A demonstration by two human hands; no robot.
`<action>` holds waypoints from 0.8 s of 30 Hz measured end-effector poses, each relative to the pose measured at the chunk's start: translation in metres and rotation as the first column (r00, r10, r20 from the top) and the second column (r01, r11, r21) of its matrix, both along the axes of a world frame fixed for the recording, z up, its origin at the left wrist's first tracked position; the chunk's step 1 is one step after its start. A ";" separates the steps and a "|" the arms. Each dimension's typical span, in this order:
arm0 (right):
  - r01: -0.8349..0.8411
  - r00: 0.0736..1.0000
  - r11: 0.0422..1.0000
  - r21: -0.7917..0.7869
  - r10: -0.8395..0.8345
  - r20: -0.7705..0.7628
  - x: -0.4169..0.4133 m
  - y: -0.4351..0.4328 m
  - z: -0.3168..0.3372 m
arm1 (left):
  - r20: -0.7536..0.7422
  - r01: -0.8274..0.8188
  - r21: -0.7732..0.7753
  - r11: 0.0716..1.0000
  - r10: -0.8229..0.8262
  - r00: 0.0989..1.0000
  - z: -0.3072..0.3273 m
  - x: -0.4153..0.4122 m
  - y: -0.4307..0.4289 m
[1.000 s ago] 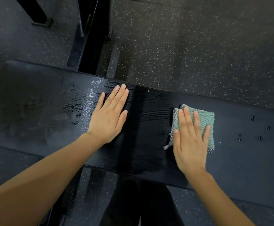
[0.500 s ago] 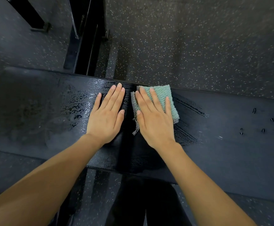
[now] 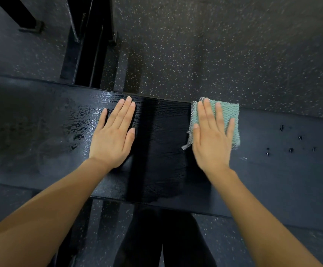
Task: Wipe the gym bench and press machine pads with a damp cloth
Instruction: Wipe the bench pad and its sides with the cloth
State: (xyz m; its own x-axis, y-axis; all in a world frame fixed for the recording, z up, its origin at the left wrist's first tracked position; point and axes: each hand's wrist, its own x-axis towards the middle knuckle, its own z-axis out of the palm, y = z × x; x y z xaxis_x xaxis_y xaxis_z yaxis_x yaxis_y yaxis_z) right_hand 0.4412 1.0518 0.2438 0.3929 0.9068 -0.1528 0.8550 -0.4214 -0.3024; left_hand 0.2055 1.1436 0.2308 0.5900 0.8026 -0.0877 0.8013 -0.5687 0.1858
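Observation:
A long black bench pad (image 3: 272,180) runs across the view from left to right. Its middle part is wet and glossy. My left hand (image 3: 114,135) lies flat on the wet patch with straight fingers. A folded green cloth (image 3: 229,114) sits near the pad's far edge, right of centre. My right hand (image 3: 212,137) presses flat on the cloth, fingers straight and slightly spread, covering most of its left half. The cloth's grey mesh edge shows at its left side.
Speckled dark rubber floor (image 3: 214,54) lies beyond and below the bench. A black metal frame (image 3: 87,54) stands behind the pad at upper left. Small dark marks (image 3: 291,143) dot the dry right part of the pad. My dark-clothed legs (image 3: 166,239) show below the bench.
My right hand slid the cloth left along the far edge beside the left hand, then back right to where it is now. The left hand stayed in place.

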 end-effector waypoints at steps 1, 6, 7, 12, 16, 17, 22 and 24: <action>0.040 0.999 0.999 0.001 -0.040 -0.004 -0.009 0.004 0.000 | 0.002 -0.001 -0.001 1.000 0.001 1.000 0.000 0.000 0.000; 0.026 1.000 0.999 -0.019 -0.026 -0.005 -0.047 0.023 -0.001 | -0.004 0.000 0.007 1.000 0.000 1.000 0.001 0.000 0.000; -0.015 1.000 1.000 -0.022 0.014 -0.017 -0.055 0.028 0.000 | -0.002 -0.002 0.008 1.000 0.002 1.000 0.001 0.000 0.000; -0.271 0.962 0.962 -0.031 0.270 -0.031 -0.071 0.035 0.003 | -0.004 -0.003 0.011 1.000 0.003 1.000 0.001 0.001 0.000; -0.300 0.953 0.954 -0.017 0.300 -0.033 -0.040 0.020 0.001 | 0.002 -0.013 0.011 1.000 0.013 1.000 0.001 0.001 -0.001; -0.275 0.961 0.961 -0.021 0.274 -0.029 -0.032 0.015 0.001 | 0.005 -0.015 0.008 1.000 0.015 1.000 0.001 0.002 -0.001; -0.159 0.987 0.986 -0.043 0.159 -0.004 0.011 -0.011 0.002 | 0.003 -0.017 -0.007 1.000 0.017 1.000 0.001 0.001 0.000; -0.104 0.995 0.994 -0.044 0.104 0.003 0.019 -0.016 0.002 | 0.006 -0.016 -0.011 1.000 0.016 1.000 0.001 0.001 0.000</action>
